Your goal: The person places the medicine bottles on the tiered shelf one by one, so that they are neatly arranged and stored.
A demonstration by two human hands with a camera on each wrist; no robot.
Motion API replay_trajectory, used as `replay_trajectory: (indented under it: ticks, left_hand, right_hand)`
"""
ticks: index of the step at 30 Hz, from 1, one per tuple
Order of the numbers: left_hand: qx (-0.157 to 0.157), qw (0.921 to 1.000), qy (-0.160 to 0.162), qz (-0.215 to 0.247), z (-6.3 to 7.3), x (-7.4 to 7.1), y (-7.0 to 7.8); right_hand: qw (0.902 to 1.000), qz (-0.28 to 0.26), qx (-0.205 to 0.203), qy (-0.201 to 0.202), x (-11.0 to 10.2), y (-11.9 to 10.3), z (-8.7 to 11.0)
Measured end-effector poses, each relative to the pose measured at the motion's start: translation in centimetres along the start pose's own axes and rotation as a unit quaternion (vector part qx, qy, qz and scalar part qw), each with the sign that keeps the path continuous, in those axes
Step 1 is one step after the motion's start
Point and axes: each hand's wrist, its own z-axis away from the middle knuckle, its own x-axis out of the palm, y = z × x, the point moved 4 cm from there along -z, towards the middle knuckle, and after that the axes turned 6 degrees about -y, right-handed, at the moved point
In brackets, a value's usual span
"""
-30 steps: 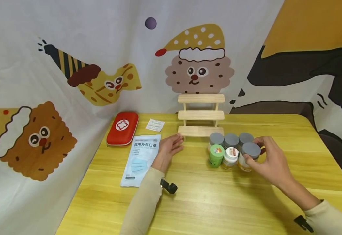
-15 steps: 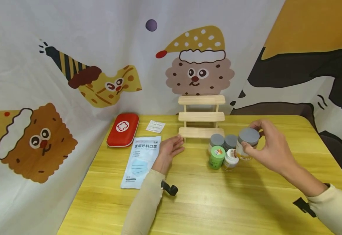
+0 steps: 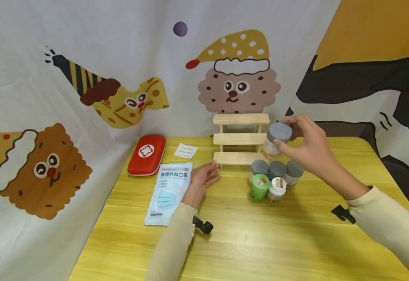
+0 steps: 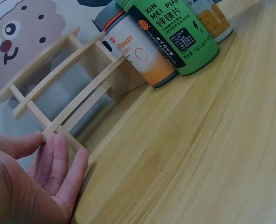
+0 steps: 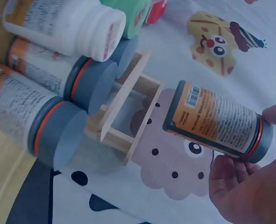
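Observation:
My right hand (image 3: 310, 142) holds a white-and-orange pill bottle (image 3: 272, 147) by its grey lid, in the air beside the right end of a three-step wooden display rack (image 3: 240, 139). In the right wrist view the bottle (image 5: 217, 122) is tilted, thumb and fingers round its lid. At the rack's lower left end, my left hand (image 3: 200, 180) pinches the end of the lowest step between thumb and fingers, as the left wrist view shows. Before the rack's right side stand three grey-lidded bottles (image 3: 276, 168), a green bottle (image 3: 259, 188) and a small white bottle (image 3: 276, 190).
Left of the rack lie a red first-aid case (image 3: 146, 155), a small white packet (image 3: 185, 151) and a face mask pouch (image 3: 169, 193), partly behind my left forearm. A printed cloth (image 3: 176, 86) hangs behind the wooden table (image 3: 232, 249).
My right hand has lifted the grey-lidded pill bottle from the front right of the group and carried it up and left towards the rack. The left hand stays at the rack's end.

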Motion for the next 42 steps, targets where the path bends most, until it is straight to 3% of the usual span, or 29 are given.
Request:
replay_trajectory:
  ticks: [9, 20, 25, 31, 42]
  left_hand:
    - [0.002, 1.0000, 0.000, 0.003, 0.2, -0.2, 0.4]
    - [-0.001, 1.0000, 0.000, 0.001, 0.0, -0.4, 0.3]
    - [-0.003, 1.0000, 0.000, -0.001, 0.1, -0.4, 0.2]
    - [-0.003, 1.0000, -0.002, -0.002, 0.2, -0.4, 0.3]
    - [-0.002, 0.9999, -0.013, -0.007, 0.0, 0.0, 0.0]
  right_hand:
    - [0.9986, -0.053, 0.003, -0.010, 3.0, 0.9, -4.5]
    - [0.9971, -0.072, -0.021, -0.012, 6.5, 1.5, -9.4]
    - [0.9940, -0.106, 0.011, -0.025, 7.8, 1.4, -11.2]
    - [0.9917, -0.100, 0.065, -0.049, 9.6, 1.3, -13.1]
    - [0.9935, -0.070, 0.067, -0.060, 11.7, 1.4, -14.9]
